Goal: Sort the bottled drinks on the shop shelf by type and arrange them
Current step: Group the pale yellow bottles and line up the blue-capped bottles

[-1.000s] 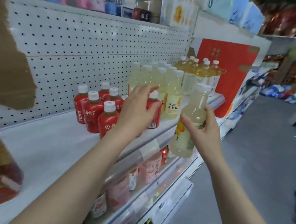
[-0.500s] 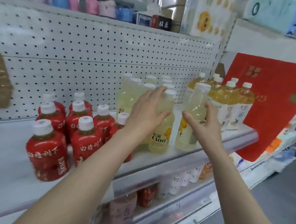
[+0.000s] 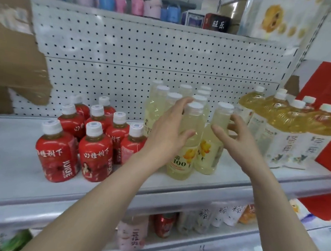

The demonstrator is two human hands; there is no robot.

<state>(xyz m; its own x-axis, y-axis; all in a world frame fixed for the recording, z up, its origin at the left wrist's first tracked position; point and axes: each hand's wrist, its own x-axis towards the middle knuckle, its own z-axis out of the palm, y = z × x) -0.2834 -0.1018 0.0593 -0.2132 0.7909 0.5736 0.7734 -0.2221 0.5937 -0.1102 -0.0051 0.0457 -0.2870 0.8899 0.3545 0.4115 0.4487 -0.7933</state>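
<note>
Pale bottle (image 3: 207, 159) now stands beside twin (image 3: 183, 162), shelf (image 3: 235, 179) front | left hand (image 3: 165, 137) flat, steadying twin | right hand (image 3: 239, 144) spread, empty

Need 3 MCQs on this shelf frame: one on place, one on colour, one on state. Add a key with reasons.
1. Where do the red bottles stand relative to the pale bottles?
A. to the left
B. to the right
C. on the level below

2. What colour are the caps on the red bottles?
A. red
B. white
C. blue

3. The two front pale bottles are:
A. lying down
B. upright on the shelf
C. held above it

Key:
1 A, the red group stands at the left end.
2 B, every cap shows white.
3 B, both bases sit on the board.
</note>
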